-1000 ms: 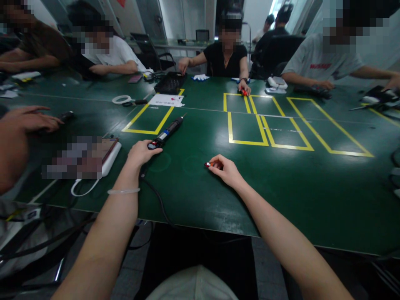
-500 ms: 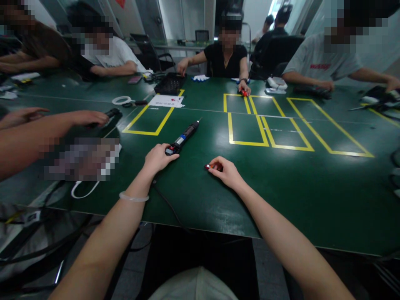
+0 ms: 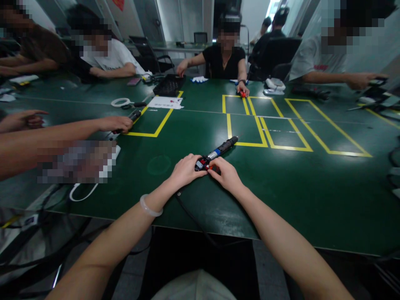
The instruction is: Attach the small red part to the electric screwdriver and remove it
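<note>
My left hand (image 3: 186, 170) is closed round the rear end of a dark pen-shaped electric screwdriver (image 3: 215, 153) with a blue and silver band. It points up and to the right, a little over the green table. A black cord (image 3: 193, 221) runs from below my left wrist to the table's front edge. My right hand (image 3: 225, 171) is pinched on a small red and white piece (image 3: 208, 167), close against the screwdriver's rear part. Fingers cover most of that piece, so its kind is unclear.
Yellow tape rectangles (image 3: 250, 144) mark the green table (image 3: 281, 200). A black tray (image 3: 168, 85) and a white paper (image 3: 165, 102) lie toward the far side. At left a co-worker's hand (image 3: 117, 124) holds a dark tool. A white strap (image 3: 83, 192) lies near the front edge.
My left hand has brought the screwdriver to the right, up to my right hand, which has hardly moved. The thin bit seen at its tip before no longer shows. A co-worker's hand at left moved right.
</note>
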Demonstrator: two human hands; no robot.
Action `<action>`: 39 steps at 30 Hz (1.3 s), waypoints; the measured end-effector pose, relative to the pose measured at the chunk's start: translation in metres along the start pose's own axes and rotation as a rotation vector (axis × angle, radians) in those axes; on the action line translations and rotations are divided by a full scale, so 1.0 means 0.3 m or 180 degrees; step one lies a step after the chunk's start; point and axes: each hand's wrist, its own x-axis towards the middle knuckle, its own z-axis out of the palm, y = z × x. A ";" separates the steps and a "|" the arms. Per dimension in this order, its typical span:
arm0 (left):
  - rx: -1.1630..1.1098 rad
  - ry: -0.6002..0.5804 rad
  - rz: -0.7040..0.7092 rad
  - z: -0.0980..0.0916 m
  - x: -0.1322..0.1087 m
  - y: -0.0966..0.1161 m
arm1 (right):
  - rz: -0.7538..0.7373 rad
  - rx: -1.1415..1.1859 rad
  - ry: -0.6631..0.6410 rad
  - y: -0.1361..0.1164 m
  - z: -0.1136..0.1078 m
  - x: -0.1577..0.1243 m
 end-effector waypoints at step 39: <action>0.0692 -0.0031 -0.0129 -0.044 0.002 -0.010 | -0.0248 -0.0135 0.0017 0.012 -0.012 -0.004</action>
